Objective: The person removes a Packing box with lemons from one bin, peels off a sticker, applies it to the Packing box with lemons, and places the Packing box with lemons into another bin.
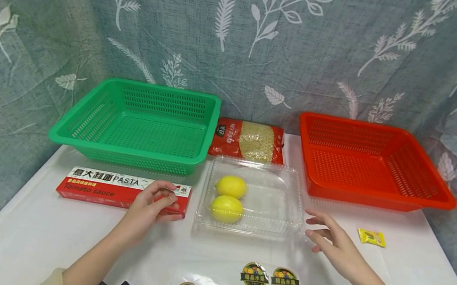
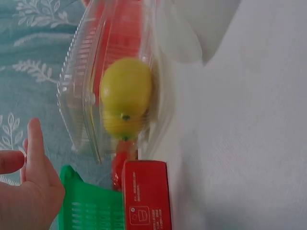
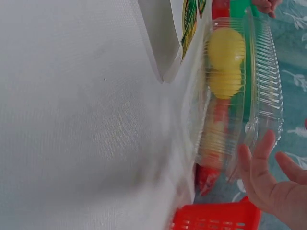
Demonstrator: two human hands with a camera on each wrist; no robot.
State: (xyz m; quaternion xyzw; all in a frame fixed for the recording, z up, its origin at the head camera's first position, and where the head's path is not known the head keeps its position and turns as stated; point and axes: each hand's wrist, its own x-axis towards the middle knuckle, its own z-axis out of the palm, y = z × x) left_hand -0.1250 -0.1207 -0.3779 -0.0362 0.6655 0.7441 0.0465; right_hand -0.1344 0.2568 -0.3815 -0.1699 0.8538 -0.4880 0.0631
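Note:
A clear plastic clamshell box point(image 1: 265, 204) lies closed in the middle of the table, with two yellow lemons point(image 1: 227, 209) inside its left part. My left hand point(image 1: 152, 204) hovers over the right end of a red and white pasta box point(image 1: 94, 187), fingers loosely bent and holding nothing; the left wrist view has it apart from the clamshell. On the other side, my right hand point(image 1: 333, 243) is beside the clamshell's right edge, its fingers spread loosely. In the right wrist view those fingertips point(image 3: 268, 139) are close to the clamshell's rim; contact is unclear.
A green basket point(image 1: 141, 158) stands at the back left and a red basket point(image 1: 359, 194) at the back right. Between them lies a red pasta bag point(image 1: 254, 141). A small yellow packet point(image 1: 372, 237) is at the right. A sheet of round fruit stickers point(image 1: 255, 276) lies in front.

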